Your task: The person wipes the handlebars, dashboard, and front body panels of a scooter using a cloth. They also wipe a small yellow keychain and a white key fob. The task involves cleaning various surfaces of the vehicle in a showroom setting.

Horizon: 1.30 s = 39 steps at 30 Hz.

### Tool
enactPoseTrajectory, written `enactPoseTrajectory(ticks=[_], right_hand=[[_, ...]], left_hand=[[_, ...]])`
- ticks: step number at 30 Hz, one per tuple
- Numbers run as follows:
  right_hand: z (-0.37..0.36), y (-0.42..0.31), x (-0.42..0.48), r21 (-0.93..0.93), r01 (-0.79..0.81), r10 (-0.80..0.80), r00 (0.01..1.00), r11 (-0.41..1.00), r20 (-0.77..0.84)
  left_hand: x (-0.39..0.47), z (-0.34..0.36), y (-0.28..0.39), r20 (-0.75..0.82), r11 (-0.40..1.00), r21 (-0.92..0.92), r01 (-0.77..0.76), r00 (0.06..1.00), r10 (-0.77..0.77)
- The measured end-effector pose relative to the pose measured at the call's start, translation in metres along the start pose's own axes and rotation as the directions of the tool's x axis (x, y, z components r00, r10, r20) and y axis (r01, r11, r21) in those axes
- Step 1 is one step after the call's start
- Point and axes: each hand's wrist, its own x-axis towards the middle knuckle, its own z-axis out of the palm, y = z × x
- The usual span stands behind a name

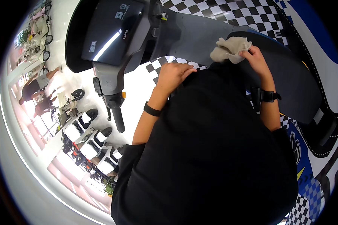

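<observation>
A crumpled beige cloth point(236, 47) is pinched between the thumb and fingers of my right hand point(255, 59). It lies over the front end of the scooter's dark seat point(293, 81), where the seat meets the grey floorboard point(200, 36). My left hand point(176, 73) hovers or rests by the front of my black shirt point(208, 135); what it touches underneath is hidden. Its fingers are curled together and no object shows in them. Both wrists wear black bands. The scooter's dark glossy dash panel point(115, 31) and a rubber handlebar grip point(119, 121) are to the left.
A key with a tag point(164, 16) sits near the steering column. Checkered flooring point(225, 11) surrounds the scooter. Several white scooters point(94, 144) are parked at the lower left. Farther off, two people point(35, 88) are near more scooters. A blue and white panel point(315, 28) borders the right.
</observation>
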Motion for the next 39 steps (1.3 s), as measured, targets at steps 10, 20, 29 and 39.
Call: enactPoseTrajectory(ticks=[10, 20, 29, 39], right_hand=[[-0.020, 0.074, 0.023, 0.725, -0.172, 0.376, 0.918, 0.666, -0.127], [-0.021, 0.075, 0.029, 0.607, -0.257, 0.447, 0.875, 0.752, -0.183], [-0.015, 0.070, 0.032, 0.601, -0.299, 0.485, 0.858, 0.741, -0.171], [-0.019, 0.075, 0.038, 0.648, -0.332, 0.534, 0.834, 0.686, -0.139]], left_hand=[[0.006, -0.002, 0.006, 0.094, 0.990, 0.060, 0.125, 0.987, -0.131], [-0.019, 0.010, -0.033, 0.176, 0.905, 0.092, 0.415, 0.888, -0.425], [0.020, -0.002, -0.034, 0.158, 0.966, 0.118, 0.228, 0.957, -0.245], [0.067, -0.011, -0.002, 0.043, 0.914, 0.370, -0.166, 0.986, 0.162]])
